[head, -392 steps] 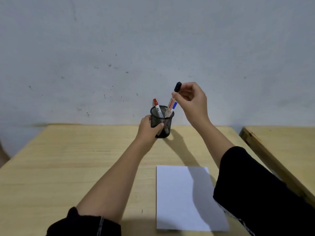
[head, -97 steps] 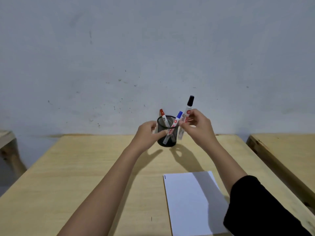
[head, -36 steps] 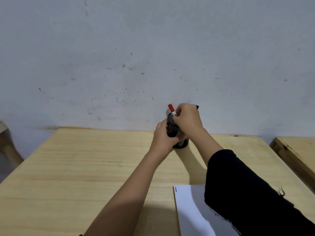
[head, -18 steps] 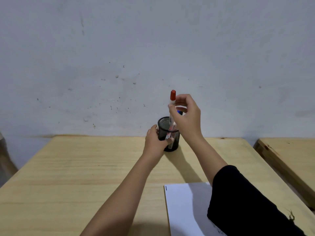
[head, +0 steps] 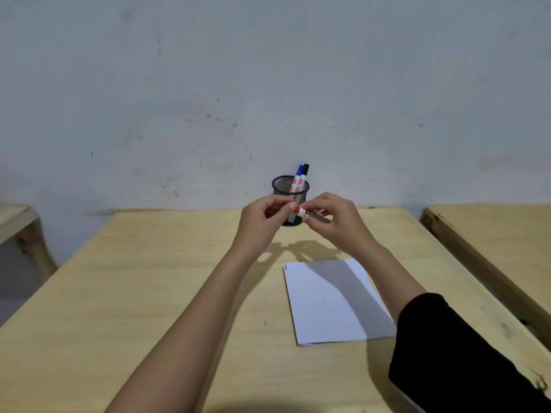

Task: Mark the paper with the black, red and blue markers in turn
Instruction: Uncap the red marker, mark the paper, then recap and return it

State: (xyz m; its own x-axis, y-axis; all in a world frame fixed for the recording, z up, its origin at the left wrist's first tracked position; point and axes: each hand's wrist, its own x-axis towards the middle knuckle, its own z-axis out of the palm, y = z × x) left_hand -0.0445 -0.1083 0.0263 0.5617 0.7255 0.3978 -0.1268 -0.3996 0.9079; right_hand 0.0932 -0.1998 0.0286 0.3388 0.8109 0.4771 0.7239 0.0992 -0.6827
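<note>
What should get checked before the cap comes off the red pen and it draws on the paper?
1. Red marker held in both hands: ok, right hand on the barrel, left hand at the red cap.
2. Cap off: not ok, it looks to be on.
3. Black mark on the paper: ok, a small stroke at its far left corner.
4. Black marker and blue marker in the mesh cup: ok.
5. Paper lying flat on the table: ok.
6. Red ink works: cannot tell.
</note>
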